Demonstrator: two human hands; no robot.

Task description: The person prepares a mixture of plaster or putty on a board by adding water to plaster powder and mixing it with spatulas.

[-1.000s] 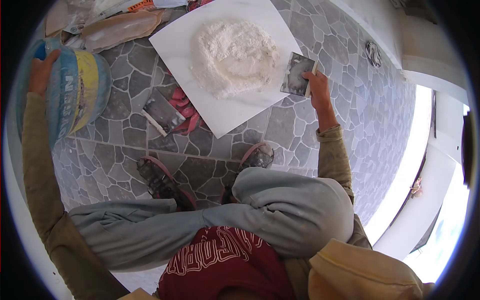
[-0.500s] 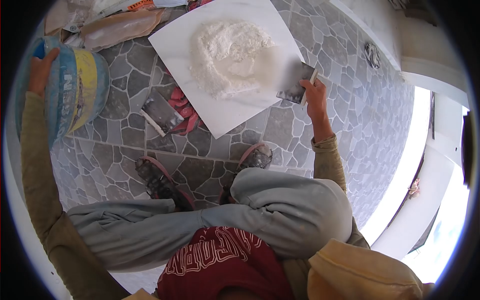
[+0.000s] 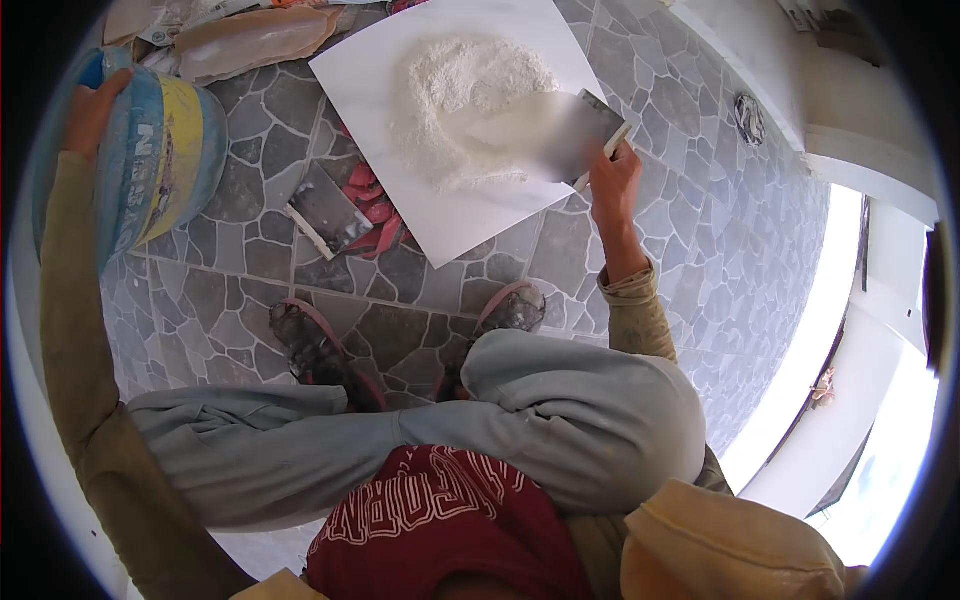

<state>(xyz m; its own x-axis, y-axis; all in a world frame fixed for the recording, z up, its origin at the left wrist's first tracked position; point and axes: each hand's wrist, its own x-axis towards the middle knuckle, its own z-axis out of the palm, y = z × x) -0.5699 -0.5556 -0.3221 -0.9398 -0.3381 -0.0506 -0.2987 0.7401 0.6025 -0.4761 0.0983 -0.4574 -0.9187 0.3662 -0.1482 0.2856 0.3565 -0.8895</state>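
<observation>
My left hand (image 3: pixel 95 112) is closed over the rim of a blue bucket (image 3: pixel 140 160) with a yellow band, which stands tilted at the left. In my right hand (image 3: pixel 614 180) is a wide putty scraper (image 3: pixel 594 125), gripped by its pale edge and held over the right side of a white board (image 3: pixel 455 225). A heap of white powder (image 3: pixel 480 75) lies on the board with a hollow in it. Pale blur covers the part between heap and blade. A second scraper (image 3: pixel 328 210) rests on the floor beside pink-red material (image 3: pixel 372 205).
Plastic bags and wrapping (image 3: pixel 255 45) lie at the top left. A dark crumpled item (image 3: pixel 748 118) sits on the stone-patterned floor (image 3: pixel 690 260) near the right wall. My feet in sandals (image 3: pixel 512 308) are below the board.
My right hand with the scraper has moved left and slightly up, farther over the board towards the powder. My left hand stays on the bucket rim. The view has shifted slightly.
</observation>
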